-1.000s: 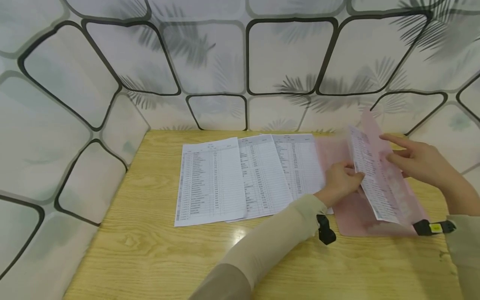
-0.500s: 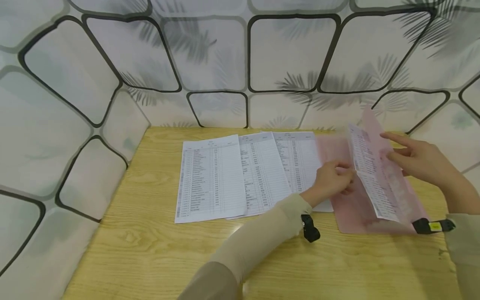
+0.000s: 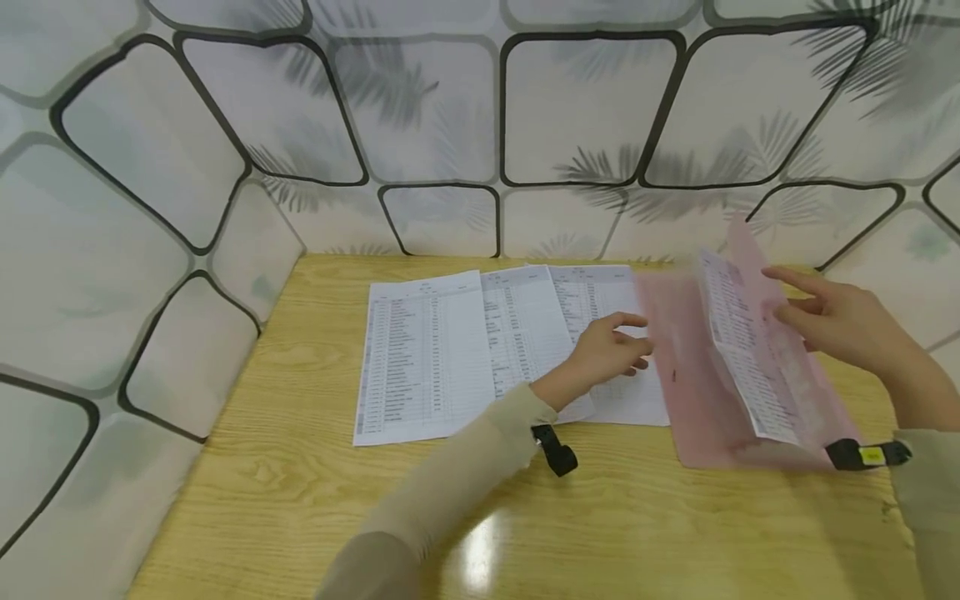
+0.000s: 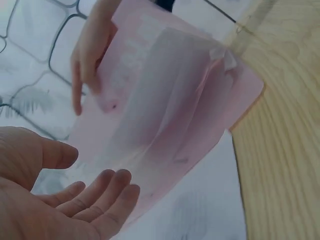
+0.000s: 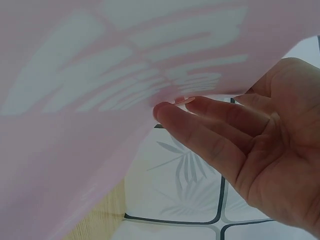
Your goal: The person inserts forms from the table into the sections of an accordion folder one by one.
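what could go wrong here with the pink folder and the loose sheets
1. The right hand props up the flap of the translucent pink plastic folder with straight fingers only; the flap and the printed sheet leaning on it could flop down.
2. The left hand is open over the three overlapping printed sheets on the wooden table; a careless pull may drag more than one or skew the row.

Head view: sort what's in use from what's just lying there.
In use:
pink folder
sheet in the folder
right hand propping the flap
left hand over the rightmost sheet

Lying about:
left sheet
middle sheet
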### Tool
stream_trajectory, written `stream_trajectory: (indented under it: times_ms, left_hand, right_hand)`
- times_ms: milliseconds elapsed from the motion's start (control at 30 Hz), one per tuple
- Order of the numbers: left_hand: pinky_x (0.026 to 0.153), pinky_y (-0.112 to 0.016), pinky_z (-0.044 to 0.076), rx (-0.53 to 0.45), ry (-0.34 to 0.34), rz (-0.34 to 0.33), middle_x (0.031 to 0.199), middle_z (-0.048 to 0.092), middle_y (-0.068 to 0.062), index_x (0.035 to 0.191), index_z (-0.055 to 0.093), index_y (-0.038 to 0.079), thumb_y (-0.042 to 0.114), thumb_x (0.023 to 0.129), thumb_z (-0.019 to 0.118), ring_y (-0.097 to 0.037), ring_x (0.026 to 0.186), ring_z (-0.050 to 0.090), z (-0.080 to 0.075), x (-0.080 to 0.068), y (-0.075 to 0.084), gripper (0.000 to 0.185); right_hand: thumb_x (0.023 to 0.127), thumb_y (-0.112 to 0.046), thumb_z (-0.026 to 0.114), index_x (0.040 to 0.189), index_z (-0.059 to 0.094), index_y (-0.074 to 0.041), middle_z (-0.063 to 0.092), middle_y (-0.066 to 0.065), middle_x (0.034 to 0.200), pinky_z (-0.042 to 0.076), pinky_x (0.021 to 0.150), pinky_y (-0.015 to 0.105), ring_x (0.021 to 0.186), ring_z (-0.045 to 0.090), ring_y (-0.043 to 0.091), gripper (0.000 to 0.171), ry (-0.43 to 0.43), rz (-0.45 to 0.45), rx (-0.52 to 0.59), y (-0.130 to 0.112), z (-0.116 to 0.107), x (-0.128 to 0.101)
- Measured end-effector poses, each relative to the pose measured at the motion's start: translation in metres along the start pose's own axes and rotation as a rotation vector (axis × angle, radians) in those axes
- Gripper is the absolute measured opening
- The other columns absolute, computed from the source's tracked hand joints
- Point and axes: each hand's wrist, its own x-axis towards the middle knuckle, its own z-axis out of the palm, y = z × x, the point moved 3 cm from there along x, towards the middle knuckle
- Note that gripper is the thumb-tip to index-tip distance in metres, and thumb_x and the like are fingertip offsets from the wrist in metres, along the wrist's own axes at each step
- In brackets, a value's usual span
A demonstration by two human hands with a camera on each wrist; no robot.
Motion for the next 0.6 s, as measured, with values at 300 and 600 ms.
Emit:
stream_trajectory:
  times_ms: [300, 600]
  left_hand:
    - [0.09, -0.038, 0.065, 0.081, 0.105, -0.012, 0.124, 0.076, -0.018, 0.148, 0.058, 0.011, 0.02, 0.103, 0.068, -0.036, 0.111, 0.075, -0.08, -0.03, 0.006, 0.047]
    - [0.1, -0.046, 0.061, 0.082, 0.258, -0.048, 0.131, 0.072, -0.021, 0.151, 0.054, 0.011, 0.023, 0.105, 0.065, -0.037, 0.117, 0.072, -0.164, -0.064, 0.005, 0.049]
  right_hand:
    - [0.109, -0.029, 0.056, 0.164, 0.033, -0.008, 0.054, 0.045, 0.135, 0.058, 0.056, 0.025, 0.074, 0.077, 0.031, 0.063, 0.006, -0.022, 0.006, -0.001, 0.001, -0.002]
    - [0.109, -0.027, 0.054, 0.163, 0.033, -0.006, 0.052, 0.047, 0.135, 0.059, 0.055, 0.028, 0.083, 0.077, 0.045, 0.062, 0.003, -0.008, 0.006, -0.004, 0.002, -0.003]
